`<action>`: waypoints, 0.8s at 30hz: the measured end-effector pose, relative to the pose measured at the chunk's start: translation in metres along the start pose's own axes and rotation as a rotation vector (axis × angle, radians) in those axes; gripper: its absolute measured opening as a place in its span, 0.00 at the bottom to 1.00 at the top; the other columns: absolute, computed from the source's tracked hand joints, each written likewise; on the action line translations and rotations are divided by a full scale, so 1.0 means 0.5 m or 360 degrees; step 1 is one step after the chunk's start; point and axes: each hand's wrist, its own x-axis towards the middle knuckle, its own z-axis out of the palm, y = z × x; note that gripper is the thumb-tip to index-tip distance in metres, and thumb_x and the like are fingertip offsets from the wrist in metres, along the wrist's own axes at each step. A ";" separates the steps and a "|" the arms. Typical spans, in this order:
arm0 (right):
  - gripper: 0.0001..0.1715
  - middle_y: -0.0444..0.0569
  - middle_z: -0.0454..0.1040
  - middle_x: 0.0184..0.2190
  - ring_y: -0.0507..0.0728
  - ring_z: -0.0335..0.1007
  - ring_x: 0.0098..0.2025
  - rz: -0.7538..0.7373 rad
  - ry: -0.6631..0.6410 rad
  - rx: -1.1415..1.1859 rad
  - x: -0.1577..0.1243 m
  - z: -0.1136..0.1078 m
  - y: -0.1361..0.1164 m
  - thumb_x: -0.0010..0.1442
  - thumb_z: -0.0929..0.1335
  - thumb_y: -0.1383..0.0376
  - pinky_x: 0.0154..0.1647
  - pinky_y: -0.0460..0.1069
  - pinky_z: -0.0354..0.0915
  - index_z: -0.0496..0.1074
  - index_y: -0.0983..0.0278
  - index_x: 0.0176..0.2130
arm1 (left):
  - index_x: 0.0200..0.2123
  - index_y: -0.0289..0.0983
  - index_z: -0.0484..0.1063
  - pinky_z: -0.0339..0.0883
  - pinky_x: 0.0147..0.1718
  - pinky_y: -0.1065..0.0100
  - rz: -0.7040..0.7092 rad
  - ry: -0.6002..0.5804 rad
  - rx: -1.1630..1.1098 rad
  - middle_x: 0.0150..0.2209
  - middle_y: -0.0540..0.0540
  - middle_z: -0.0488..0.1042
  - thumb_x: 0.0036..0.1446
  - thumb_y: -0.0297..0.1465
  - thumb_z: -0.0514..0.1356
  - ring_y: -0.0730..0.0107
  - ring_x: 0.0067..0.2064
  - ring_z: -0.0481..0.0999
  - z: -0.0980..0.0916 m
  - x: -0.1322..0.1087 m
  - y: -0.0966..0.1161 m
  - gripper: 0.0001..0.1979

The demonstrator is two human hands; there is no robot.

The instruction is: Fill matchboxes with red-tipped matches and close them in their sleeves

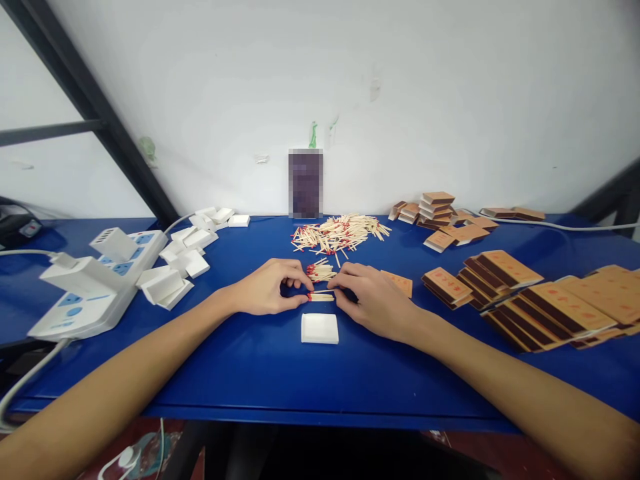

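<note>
A small row of red-tipped matches (322, 297) lies between my two hands on the blue table. My left hand (273, 287) has its thumb and index finger closed at the red-headed end. At the plain ends, the thumb and fingertips of my right hand (373, 300) close in on the same matches. Just beyond is another small bunch of matches (320, 270), and a big loose heap of matches (345, 233) spreads behind it. Nearer to me lies a white matchbox tray (320, 329). An orange matchbox sleeve (399, 283) is partly hidden behind my right hand.
White matchbox trays (175, 260) are piled on the left beside a white power strip (75, 310) with plugs and cables. Stacks of orange matchbox sleeves (550, 307) cover the right, with more matchboxes (435, 213) near the wall. A dark blurred rectangle (305, 185) stands at the wall.
</note>
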 end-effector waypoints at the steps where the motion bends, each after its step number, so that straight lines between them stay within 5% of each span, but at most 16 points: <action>1: 0.11 0.49 0.73 0.35 0.56 0.67 0.36 -0.0006 -0.0002 0.0012 0.000 -0.001 0.001 0.63 0.64 0.70 0.37 0.51 0.58 0.75 0.64 0.38 | 0.40 0.37 0.78 0.64 0.32 0.71 0.0004 0.0002 0.0001 0.35 0.48 0.72 0.56 0.30 0.62 0.75 0.32 0.70 -0.001 0.000 0.000 0.09; 24: 0.11 0.49 0.71 0.35 0.56 0.67 0.39 -0.0118 -0.0054 0.0169 -0.001 0.000 0.002 0.66 0.65 0.63 0.39 0.50 0.63 0.76 0.63 0.41 | 0.38 0.35 0.80 0.64 0.30 0.74 -0.0051 0.0044 -0.0093 0.33 0.48 0.73 0.55 0.23 0.59 0.77 0.30 0.71 0.001 0.001 -0.006 0.11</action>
